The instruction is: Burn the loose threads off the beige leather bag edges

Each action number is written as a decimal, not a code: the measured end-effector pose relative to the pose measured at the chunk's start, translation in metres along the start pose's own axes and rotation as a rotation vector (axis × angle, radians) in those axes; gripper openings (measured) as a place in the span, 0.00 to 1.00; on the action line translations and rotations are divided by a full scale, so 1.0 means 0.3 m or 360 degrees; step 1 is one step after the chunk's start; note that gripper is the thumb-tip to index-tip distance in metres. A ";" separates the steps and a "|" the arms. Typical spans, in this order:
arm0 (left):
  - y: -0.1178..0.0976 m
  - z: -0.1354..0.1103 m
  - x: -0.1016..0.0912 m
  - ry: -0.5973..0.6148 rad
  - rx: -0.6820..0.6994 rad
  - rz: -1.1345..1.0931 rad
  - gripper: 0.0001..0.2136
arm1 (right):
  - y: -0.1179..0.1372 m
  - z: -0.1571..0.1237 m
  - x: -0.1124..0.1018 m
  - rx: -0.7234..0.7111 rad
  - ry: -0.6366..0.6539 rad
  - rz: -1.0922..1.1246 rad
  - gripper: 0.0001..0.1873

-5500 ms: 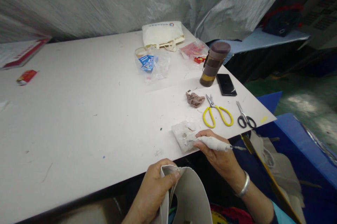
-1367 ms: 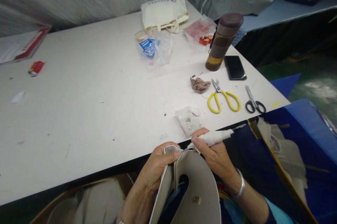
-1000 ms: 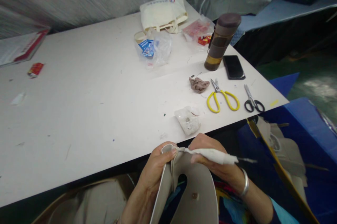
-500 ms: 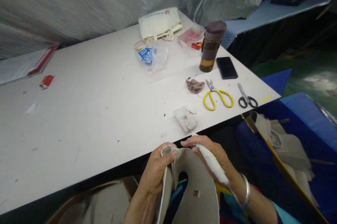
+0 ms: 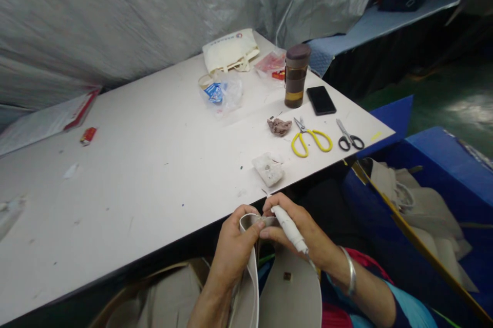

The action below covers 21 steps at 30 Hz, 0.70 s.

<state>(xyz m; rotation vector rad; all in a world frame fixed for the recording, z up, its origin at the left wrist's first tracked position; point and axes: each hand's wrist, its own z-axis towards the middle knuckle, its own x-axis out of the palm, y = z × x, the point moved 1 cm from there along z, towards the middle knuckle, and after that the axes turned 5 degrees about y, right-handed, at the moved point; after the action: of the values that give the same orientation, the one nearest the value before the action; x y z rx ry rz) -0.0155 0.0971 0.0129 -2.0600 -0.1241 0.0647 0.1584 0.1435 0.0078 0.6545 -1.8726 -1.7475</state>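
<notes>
At the near edge of the white table (image 5: 154, 164), my left hand (image 5: 234, 246) pinches the top of a pale grey bag piece (image 5: 285, 292) with a small metal stud on it. My right hand (image 5: 304, 238) is closed on a tool with a white-wrapped handle (image 5: 288, 228), its thumb and forefinger meeting the folded edge beside my left thumb. The tool's tip points up towards the table edge. A small clear packet (image 5: 268, 169) lies on the table just above both hands.
Yellow scissors (image 5: 310, 139), black scissors (image 5: 349, 138), a crumpled brown rag (image 5: 279, 126), a black phone (image 5: 321, 100) and a brown bottle (image 5: 296, 75) sit at the right end. A cloth tote (image 5: 229, 53) and plastic bags (image 5: 223, 93) lie further back. More grey pieces fill a blue bin (image 5: 423, 205) at right.
My right hand took the wrapped tool from the packet on the table to the bag's folded edge, then swung the handle down. The view has pulled back.
</notes>
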 end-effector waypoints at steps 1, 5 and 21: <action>0.000 -0.007 0.004 0.0027 0.0006 0.0012 0.13 | 0.005 -0.005 0.003 -0.0004 -0.0011 0.0007 0.17; 0.001 -0.043 0.020 0.0126 0.0003 -0.0069 0.14 | 0.016 -0.027 0.007 -0.0041 -0.0030 -0.0025 0.17; -0.023 -0.129 0.043 0.0200 0.0048 -0.0090 0.14 | 0.043 -0.130 0.035 -0.0259 -0.0188 -0.0284 0.09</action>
<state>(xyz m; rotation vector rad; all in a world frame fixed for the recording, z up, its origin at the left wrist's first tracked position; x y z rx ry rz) 0.0008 0.0680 0.0373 -2.0229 -0.1024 -0.0972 0.1754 0.1078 0.0233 0.6864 -1.7691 -2.0687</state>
